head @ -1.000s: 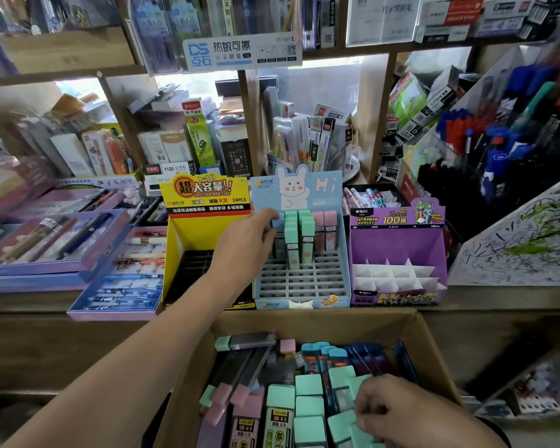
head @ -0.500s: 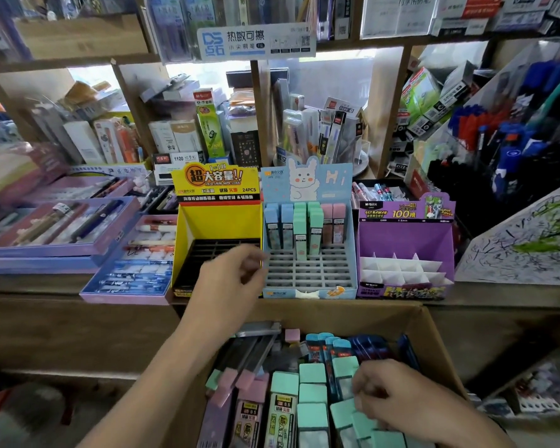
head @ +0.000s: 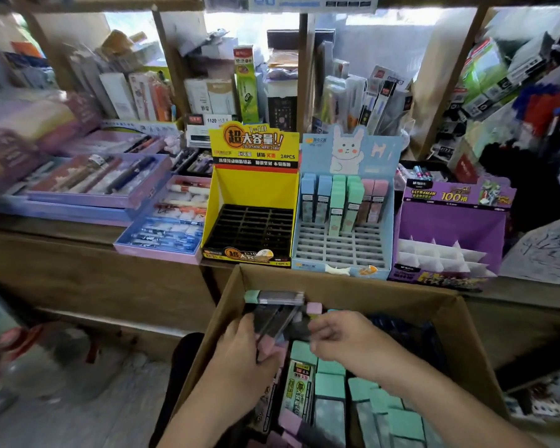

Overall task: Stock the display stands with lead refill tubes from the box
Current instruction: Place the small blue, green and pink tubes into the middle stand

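Head view: down in the box point(head: 450, 305), the left hand point(head: 240, 360) curls its fingers round a pink-capped tube point(head: 267, 345); the right hand point(head: 340, 341) has its fingers bent, holding what I cannot tell. Beyond the fingers the blue stand point(head: 340, 250) is only part-filled, and the yellow stand point(head: 253, 189) and purple stand point(head: 450, 221) are bare, so I'd say most is left.

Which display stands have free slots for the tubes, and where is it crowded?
The yellow stand's black grid is free. The blue rabbit stand is free in its front rows, before the standing tubes. The purple stand's white dividers hold nothing. The cardboard box is crowded: tubes, the right hand, the left hand gripping a pink-capped tube.
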The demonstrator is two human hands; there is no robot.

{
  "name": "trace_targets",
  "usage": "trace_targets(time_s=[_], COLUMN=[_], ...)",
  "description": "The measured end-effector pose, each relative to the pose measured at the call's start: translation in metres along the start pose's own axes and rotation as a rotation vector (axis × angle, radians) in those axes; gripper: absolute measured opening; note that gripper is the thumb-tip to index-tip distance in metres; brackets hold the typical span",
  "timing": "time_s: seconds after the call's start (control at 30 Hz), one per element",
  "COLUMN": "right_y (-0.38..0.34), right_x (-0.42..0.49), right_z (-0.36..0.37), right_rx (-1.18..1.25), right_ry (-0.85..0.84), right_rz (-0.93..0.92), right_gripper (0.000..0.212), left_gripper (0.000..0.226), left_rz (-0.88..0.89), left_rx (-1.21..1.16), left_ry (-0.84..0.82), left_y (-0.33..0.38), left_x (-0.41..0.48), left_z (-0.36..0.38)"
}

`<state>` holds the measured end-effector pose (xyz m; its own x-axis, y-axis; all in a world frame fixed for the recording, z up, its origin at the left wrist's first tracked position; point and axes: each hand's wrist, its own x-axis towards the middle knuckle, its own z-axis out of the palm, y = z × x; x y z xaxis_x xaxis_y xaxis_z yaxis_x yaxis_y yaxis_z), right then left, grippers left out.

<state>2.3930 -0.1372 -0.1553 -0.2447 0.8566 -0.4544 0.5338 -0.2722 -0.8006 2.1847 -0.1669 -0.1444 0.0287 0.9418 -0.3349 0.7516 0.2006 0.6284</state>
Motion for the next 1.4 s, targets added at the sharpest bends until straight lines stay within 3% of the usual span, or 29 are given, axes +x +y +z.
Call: trace_targets(time_s=[0.17,0.33,0.53,0.73,0.93,1.2,1.33,1.4], right_y=[-0.002,0.001,0.001,-0.002,-0.001,0.0,-0.001,0.001], right_x=[0.02,0.022,0.026,0.025,0.022,0.022,0.019,0.018], right_z=[0.022,0.021,0.022,0.023,0.024,0.026,0.027,0.026], right_rx=[0.22,0.494,0.785,0.861,0.965,0.884,0.803,0.775], right_ry=[0.056,0.121,0.091,0.062,0.074,0.085,0.085,0.108], right_rz=[0.115,0.197,0.215,0.263,0.327,0.355,0.346,0.352], right_gripper=[0.024,0.007,0.019,0.019,0.015,0.014,0.012,0.013], left_gripper=[0.046,0.056,0.035,0.027,0.015,0.023,0.028,0.02], left_rz=[-0.037,-0.107,-0.127,-0.141,-0.152,-0.11,-0.086,-0.046], left_rx=[0.121,0.173,0.11,0.054,-0.06,-0.083,-0.2,-0.302], left_ry=[-0.096,-0.163,-0.047,0.0,-0.106,-0.161,-0.188,-0.234], left_y=[0.008,0.014,0.01,0.012,0.012,0.021,0.024,0.027], left_x=[0.019,0.036,0.042,0.046,0.047,0.041,0.039,0.037], left_z=[-0.006,0.0,0.01,0.011,0.009,0.02,0.026,0.025])
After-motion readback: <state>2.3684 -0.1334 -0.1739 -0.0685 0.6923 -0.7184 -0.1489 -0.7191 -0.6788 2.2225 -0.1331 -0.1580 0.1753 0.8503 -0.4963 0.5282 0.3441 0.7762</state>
